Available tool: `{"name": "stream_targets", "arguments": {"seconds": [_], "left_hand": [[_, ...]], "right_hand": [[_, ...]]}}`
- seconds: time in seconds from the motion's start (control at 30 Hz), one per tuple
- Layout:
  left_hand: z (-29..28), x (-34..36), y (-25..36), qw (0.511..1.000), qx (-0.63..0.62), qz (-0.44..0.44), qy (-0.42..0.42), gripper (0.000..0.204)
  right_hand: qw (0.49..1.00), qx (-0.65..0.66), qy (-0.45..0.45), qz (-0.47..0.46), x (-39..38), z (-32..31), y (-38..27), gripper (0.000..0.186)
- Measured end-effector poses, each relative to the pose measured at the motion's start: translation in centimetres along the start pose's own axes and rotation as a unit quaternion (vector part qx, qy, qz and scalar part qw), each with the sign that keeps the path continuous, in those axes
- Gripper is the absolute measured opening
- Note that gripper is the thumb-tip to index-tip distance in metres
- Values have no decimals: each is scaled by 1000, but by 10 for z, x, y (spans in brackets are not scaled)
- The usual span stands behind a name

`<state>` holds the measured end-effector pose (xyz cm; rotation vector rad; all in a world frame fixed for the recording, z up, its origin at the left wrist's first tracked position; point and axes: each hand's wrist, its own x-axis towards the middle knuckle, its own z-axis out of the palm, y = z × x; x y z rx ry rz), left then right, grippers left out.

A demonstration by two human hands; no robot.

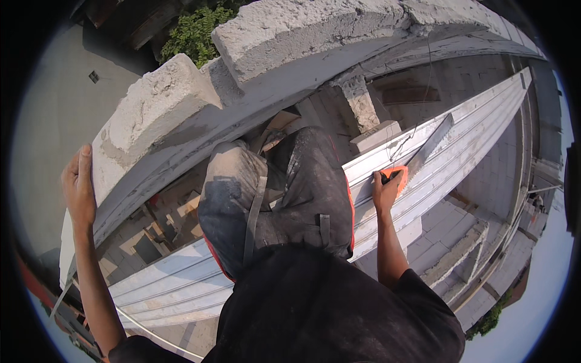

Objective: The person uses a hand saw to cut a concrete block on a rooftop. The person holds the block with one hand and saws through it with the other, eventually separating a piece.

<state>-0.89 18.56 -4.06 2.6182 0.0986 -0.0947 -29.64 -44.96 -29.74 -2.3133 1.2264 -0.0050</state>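
My left hand (78,187) rests over the top edge of a grey block wall (163,121), its fingers stretched out and laid against the block. Nothing shows in that hand. On my right side, my right hand (385,192) is closed round the orange and black handle of a handsaw (431,144). The saw's blade lies along a long ribbed white plank (484,109), pointing up and to the right. Thin dark wire (396,148) hangs down close to the blade. My bent knees in dusty dark trousers (296,181) are between the two hands.
The ribbed plank spans an open drop under me. Wood scraps (158,233) lie far below on the left. A rough concrete post (360,103) stands ahead, with a pale block (376,137) at its foot. Broken, stepped blocks (315,36) top the wall; green leaves (196,36) show beyond.
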Motion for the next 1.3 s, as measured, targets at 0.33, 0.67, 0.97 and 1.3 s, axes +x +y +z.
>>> {"name": "stream_targets", "arguments": {"seconds": [0.33,0.67,0.97,1.3], "left_hand": [[-9,5,13,998,58,-8,0,76],[-4,5,13,998,25,40,31,74],[-2,7,8,999,9,28,22,72],[-8,4,4,996,88,-19,26,74]], "right_hand": [[981,-89,114,-130,-23,-8,11,56],[947,-77,120,-287,98,-3,-63,19],[893,-327,-41,-308,201,49,-65,23],[858,-406,-128,-288,244,126,-70,41]]}}
